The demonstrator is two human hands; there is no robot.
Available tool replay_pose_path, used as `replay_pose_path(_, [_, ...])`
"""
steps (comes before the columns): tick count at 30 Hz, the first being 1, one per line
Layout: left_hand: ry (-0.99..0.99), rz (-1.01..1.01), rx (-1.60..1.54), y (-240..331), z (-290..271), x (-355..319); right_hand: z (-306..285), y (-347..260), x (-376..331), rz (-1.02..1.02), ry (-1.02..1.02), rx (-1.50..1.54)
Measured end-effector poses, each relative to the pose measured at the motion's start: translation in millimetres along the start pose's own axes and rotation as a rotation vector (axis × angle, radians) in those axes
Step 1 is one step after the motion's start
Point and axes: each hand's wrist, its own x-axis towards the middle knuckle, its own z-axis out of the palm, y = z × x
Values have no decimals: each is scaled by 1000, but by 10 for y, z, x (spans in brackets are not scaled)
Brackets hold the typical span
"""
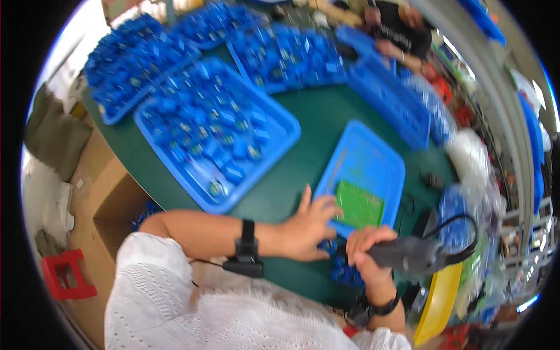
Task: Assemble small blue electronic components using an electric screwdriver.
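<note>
My left hand (pixel 306 228) reaches in from the left with its fingers spread apart. It is beside the near edge of a shallow blue tray (pixel 373 143), and no held thing shows in it. My right hand (pixel 368 248) is wrapped round the front of a dark grey corded hand tool (pixel 408 255), whose kind I cannot make out. The tool's body points off to the right and its front end is hidden by the fingers. Just below the hands, several small blue parts (pixel 345 273) lie on the green table. A green rectangular block (pixel 360 204) lies in the shallow tray.
A large blue tray (pixel 280 119) of small blue box-like parts stands left of centre on the green table (pixel 318 105). More filled trays (pixel 286 55) are behind it. A person (pixel 402 29) is at the far right. A yellow bin (pixel 438 303) and a red stool (pixel 67 274) stand nearby.
</note>
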Motion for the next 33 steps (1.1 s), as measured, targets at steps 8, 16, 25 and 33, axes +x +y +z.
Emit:
replay_pose_path(8, [54,55,47,209,41,-108,97,-100,-195,19,79,-115])
replay_pose_path(16, [200,-119,387,-6,-706,-564,-219,-643,46,-353,175,-134])
replay_pose_path(25, [-40,90,34,425,-145,-59,-591,-495,81,-309,244,-128])
replay_pose_path(33, [-184,49,-94,344,304,190,-650,-312,109,-220,250,-130])
